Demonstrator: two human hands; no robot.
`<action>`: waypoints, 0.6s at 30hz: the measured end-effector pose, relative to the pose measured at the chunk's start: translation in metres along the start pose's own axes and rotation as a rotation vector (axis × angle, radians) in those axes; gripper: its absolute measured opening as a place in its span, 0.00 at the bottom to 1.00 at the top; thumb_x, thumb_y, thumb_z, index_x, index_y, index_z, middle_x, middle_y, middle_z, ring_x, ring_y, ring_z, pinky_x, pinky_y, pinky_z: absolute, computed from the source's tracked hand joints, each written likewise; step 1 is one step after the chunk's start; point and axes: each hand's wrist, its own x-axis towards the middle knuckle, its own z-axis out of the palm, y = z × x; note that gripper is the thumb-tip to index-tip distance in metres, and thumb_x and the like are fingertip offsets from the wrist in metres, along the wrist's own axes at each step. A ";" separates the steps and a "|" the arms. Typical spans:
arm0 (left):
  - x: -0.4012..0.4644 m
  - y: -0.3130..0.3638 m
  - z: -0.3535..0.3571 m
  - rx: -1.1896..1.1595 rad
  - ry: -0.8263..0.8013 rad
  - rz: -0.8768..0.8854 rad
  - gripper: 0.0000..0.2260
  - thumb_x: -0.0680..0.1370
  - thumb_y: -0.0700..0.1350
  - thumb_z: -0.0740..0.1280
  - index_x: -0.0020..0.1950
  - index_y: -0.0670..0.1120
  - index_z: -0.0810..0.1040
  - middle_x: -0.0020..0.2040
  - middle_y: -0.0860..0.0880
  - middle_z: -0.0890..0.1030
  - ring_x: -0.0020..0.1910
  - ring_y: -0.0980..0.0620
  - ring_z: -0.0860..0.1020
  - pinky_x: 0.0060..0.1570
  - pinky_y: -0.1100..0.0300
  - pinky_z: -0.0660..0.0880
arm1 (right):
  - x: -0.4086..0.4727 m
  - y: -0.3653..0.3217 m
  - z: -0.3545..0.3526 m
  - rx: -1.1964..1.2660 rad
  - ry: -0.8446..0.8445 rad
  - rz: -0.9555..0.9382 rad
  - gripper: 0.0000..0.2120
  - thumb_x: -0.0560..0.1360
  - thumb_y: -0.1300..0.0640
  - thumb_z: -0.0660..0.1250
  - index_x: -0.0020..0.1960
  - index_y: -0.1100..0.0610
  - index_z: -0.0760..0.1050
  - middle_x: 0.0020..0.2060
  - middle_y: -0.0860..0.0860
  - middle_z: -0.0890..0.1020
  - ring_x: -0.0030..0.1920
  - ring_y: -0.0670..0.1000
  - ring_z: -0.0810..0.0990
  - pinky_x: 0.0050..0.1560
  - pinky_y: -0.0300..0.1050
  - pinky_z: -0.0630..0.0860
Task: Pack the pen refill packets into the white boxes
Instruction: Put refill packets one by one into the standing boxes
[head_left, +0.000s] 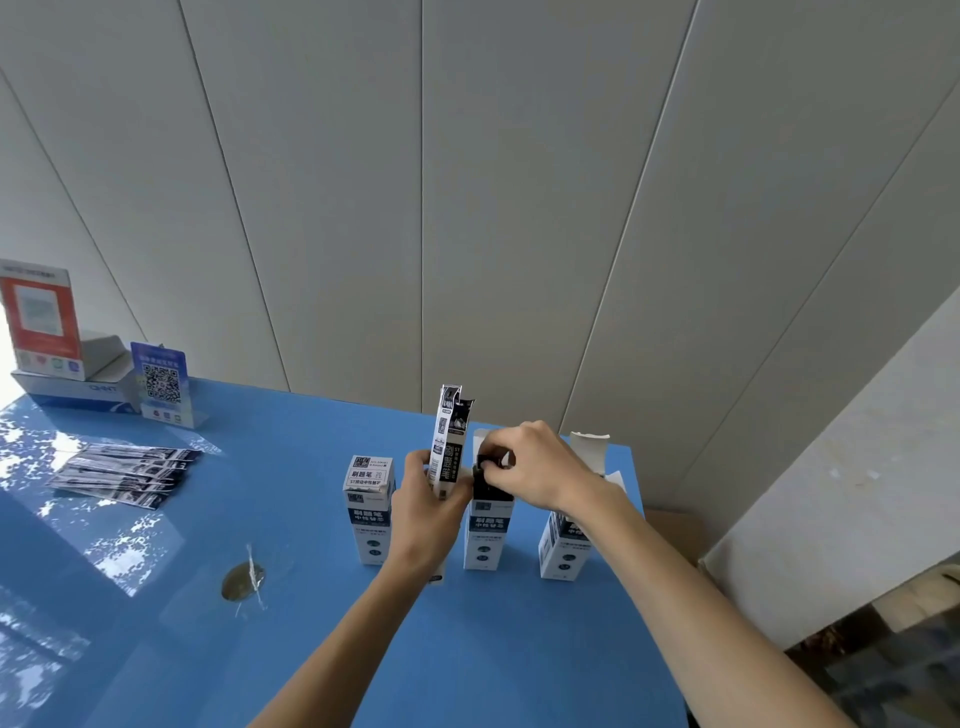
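Blue table (260, 493) bears three white boxes (370, 506), upright.

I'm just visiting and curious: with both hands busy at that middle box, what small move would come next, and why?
Probably the right hand pushes the dark packets it pinches down into the middle box, since they still stick out of its open top. The left hand holds more upright packets beside it, likely waiting their turn.

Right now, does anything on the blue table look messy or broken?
Yes. The blue table has a round brownish scuff near its middle, with something shiny and crinkled across it. The spare refill packets lie in a loose, fanned pile on the left.
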 end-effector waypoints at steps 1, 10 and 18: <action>0.000 0.000 0.000 -0.002 0.001 0.001 0.12 0.74 0.49 0.71 0.50 0.51 0.69 0.36 0.49 0.78 0.32 0.51 0.76 0.38 0.48 0.77 | 0.000 0.000 -0.001 -0.015 -0.011 0.006 0.08 0.73 0.56 0.65 0.50 0.53 0.81 0.45 0.51 0.83 0.43 0.50 0.77 0.44 0.42 0.73; 0.001 -0.003 0.001 -0.010 0.001 0.008 0.12 0.74 0.50 0.71 0.50 0.51 0.69 0.35 0.51 0.77 0.31 0.52 0.75 0.35 0.49 0.76 | -0.001 -0.005 -0.003 -0.133 -0.116 0.068 0.11 0.70 0.52 0.62 0.49 0.51 0.81 0.41 0.50 0.81 0.43 0.53 0.77 0.39 0.43 0.74; 0.002 -0.002 0.001 0.002 -0.007 0.018 0.12 0.74 0.49 0.71 0.50 0.52 0.69 0.35 0.50 0.78 0.32 0.51 0.76 0.36 0.48 0.77 | -0.004 -0.010 0.001 -0.116 -0.216 0.106 0.15 0.70 0.57 0.60 0.55 0.49 0.77 0.50 0.54 0.72 0.57 0.53 0.69 0.51 0.48 0.72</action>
